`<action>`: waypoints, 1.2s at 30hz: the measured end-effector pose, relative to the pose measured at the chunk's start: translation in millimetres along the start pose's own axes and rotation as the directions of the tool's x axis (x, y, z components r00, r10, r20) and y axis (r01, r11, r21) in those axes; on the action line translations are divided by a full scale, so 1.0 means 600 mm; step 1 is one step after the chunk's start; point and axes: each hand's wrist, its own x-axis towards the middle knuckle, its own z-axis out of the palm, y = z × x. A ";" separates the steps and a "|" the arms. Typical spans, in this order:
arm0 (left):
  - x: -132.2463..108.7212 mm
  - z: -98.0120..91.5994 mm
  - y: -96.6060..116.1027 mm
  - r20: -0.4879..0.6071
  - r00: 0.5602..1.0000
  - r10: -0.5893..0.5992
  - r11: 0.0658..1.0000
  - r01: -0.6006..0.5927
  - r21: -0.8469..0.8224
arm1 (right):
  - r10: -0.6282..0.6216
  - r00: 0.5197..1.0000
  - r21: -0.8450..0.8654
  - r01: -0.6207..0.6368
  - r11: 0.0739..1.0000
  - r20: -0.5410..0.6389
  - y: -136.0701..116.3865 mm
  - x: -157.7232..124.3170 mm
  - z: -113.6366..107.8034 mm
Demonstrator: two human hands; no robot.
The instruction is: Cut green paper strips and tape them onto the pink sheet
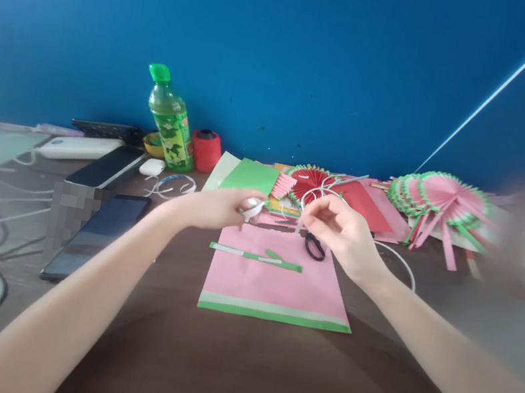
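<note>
Left hand: my left hand [220, 208] is curled, thumb and fingers pinched on a small white tape roll [253, 208], held above the top edge of the sheet.
Right hand: my right hand [337, 231] is partly closed, fingertips pinched at what looks like the tape's loose end, at 3 o'clock from the roll; too thin to be sure.
Sheet: the pink sheet [272, 286] lies flat at 6 o'clock from my hands, with a green band along its near edge.
Strip: a green strip [256, 258] lies across the sheet's upper part, some white bits on it; I cannot tell whether it is stuck down.
Done: finished pink-and-green fans [438, 195] lie at 2 o'clock, a red one [310, 181] at 12.
Left: I judge this sheet still unfolded, with taping in hand.
Scissors: the scissors [314, 246] rest under my right hand.
Writing: the bottle [172, 119] at 10 o'clock has a green label, unreadable; no other writing legible.
</note>
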 end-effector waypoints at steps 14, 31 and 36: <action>0.013 0.055 0.012 -0.019 0.998 0.057 0.881 -0.041 0.472 | 0.173 0.974 -0.552 -0.065 0.832 0.146 0.065 0.000 0.026; 0.010 0.031 0.008 0.169 0.975 -0.147 0.807 0.019 0.590 | 0.210 0.942 -0.686 0.028 0.727 0.261 0.070 0.004 0.027; 0.008 0.027 0.001 0.176 0.966 -0.191 0.820 0.058 0.569 | 0.224 0.876 -0.648 0.125 0.751 0.428 0.080 0.010 0.007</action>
